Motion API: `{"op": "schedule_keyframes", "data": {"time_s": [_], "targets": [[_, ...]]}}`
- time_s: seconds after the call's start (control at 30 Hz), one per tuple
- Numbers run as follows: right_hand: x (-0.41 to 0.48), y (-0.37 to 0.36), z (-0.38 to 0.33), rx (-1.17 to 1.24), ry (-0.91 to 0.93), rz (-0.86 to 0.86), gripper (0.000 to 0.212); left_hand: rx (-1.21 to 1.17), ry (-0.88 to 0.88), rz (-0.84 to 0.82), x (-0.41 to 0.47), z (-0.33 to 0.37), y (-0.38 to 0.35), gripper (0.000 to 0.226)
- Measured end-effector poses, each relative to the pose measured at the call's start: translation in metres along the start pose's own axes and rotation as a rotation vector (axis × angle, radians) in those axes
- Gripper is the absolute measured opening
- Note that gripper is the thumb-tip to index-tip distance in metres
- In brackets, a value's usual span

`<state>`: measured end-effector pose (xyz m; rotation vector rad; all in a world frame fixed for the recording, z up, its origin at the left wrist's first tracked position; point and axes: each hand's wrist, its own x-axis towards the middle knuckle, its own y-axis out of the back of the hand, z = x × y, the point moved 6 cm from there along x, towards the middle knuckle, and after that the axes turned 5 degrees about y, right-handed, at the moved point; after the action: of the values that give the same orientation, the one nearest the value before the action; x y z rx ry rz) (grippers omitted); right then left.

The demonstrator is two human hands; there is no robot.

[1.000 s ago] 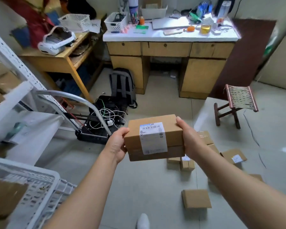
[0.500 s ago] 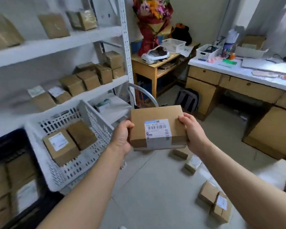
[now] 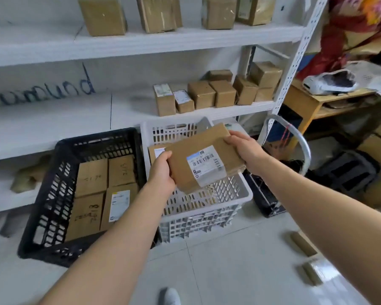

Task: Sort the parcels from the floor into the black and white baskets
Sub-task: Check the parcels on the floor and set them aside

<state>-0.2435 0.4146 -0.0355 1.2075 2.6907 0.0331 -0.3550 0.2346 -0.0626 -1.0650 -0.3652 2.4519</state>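
I hold a flat brown parcel (image 3: 198,157) with a white barcode label, tilted, over the white basket (image 3: 207,214). My left hand (image 3: 161,172) grips its near left edge and my right hand (image 3: 244,150) grips its far right edge. Another brown parcel (image 3: 155,150) lies in the white basket, mostly hidden behind the one I hold. The black basket (image 3: 46,208) stands just left of the white one and holds several brown parcels (image 3: 101,190). Two parcels (image 3: 306,256) lie on the floor at the lower right.
White shelving (image 3: 141,40) behind the baskets carries several brown boxes. A trolley with a curved metal handle (image 3: 304,146) stands right of the white basket. A wooden table (image 3: 317,102) is at the far right. My shoe (image 3: 169,297) shows at the bottom.
My view has swung left from the desk to the shelves and baskets. Both hands carried the parcel along, and it now hangs tilted over the white basket.
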Motion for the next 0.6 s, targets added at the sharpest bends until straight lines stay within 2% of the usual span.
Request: {"op": "schedule_keyframes", "data": {"time_s": [0.23,0.4,0.6], "targets": [[0.092,-0.057,0.026,-0.357,-0.072,-0.123,0.04,-0.081,0.159,0.106,0.091,-0.006,0.03,0.019],[0.13,-0.093,0.064,-0.564,-0.103,-0.244,0.028,-0.036,0.351,0.207,0.131,-0.038,0.05,0.021],[0.172,-0.134,0.131,-0.704,-0.174,-0.454,0.032,-0.118,0.536,0.391,0.171,-0.079,0.074,0.014]]}}
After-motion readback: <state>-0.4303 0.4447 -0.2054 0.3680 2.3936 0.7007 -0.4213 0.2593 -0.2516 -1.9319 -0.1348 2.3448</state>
